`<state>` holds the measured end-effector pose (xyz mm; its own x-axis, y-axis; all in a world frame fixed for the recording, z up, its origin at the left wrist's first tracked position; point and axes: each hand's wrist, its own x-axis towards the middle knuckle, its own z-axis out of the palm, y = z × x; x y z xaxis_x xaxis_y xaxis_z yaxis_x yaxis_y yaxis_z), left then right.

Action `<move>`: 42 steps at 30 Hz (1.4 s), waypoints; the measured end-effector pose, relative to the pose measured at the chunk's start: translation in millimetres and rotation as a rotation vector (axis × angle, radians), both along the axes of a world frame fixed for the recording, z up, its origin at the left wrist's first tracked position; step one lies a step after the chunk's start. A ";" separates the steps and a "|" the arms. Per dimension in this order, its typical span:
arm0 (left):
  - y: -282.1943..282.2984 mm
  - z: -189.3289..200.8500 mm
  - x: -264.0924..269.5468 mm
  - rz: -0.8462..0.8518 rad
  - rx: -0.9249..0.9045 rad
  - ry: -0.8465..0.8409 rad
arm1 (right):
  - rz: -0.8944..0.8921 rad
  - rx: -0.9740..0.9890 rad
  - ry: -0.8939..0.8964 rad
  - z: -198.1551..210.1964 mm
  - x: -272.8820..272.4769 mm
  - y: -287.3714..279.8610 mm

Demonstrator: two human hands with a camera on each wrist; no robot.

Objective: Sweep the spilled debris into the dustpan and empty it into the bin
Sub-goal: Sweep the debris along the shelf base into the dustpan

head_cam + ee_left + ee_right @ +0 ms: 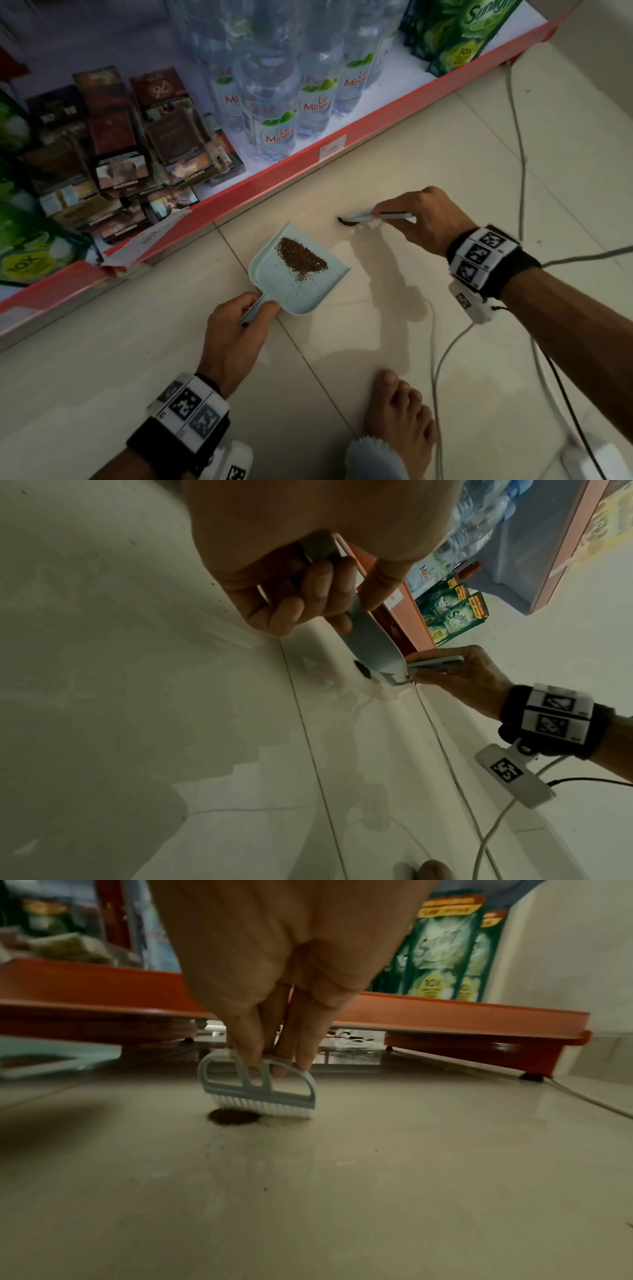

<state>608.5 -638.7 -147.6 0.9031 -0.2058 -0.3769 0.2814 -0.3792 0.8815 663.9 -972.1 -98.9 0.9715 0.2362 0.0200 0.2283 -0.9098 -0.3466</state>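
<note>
Left hand (236,329) gripping dustpan (301,284) handle, pan on floor (376,342) holding brown debris pile (301,257). Right hand (421,219) pinching brush (258,1088) by top, bristles down just beside small debris heap (234,1116), apart from pan mouth.

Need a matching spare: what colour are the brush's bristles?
White bristles under a light blue brush body; right wrist view.
</note>
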 end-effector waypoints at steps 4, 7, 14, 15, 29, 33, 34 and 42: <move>-3.8 0.3 -0.1 -0.006 0.000 0.007 | -0.197 0.079 -0.169 5.4 8.7 -10.6; -6.3 1.9 0.0 -0.014 -0.013 0.018 | -0.357 0.011 -0.160 3.7 23.0 -18.7; -5.0 0.4 1.4 0.003 -0.032 0.016 | -0.156 -0.015 0.097 -8.9 4.4 6.9; -4.9 0.1 1.1 0.006 -0.032 0.016 | -0.109 0.000 0.093 -8.3 -1.4 9.5; -9.2 0.5 3.1 -0.030 -0.027 0.006 | -0.503 -0.160 0.179 -2.1 -17.3 26.0; -8.1 0.7 3.5 -0.038 -0.019 0.002 | -0.413 -0.072 0.173 -3.8 -22.8 61.5; -7.1 0.7 3.6 -0.039 -0.017 -0.001 | -0.393 -0.060 0.169 -3.5 -24.0 66.6; -0.3 0.4 4.2 -0.021 0.000 -0.003 | -0.568 -0.169 0.023 4.4 -8.7 32.8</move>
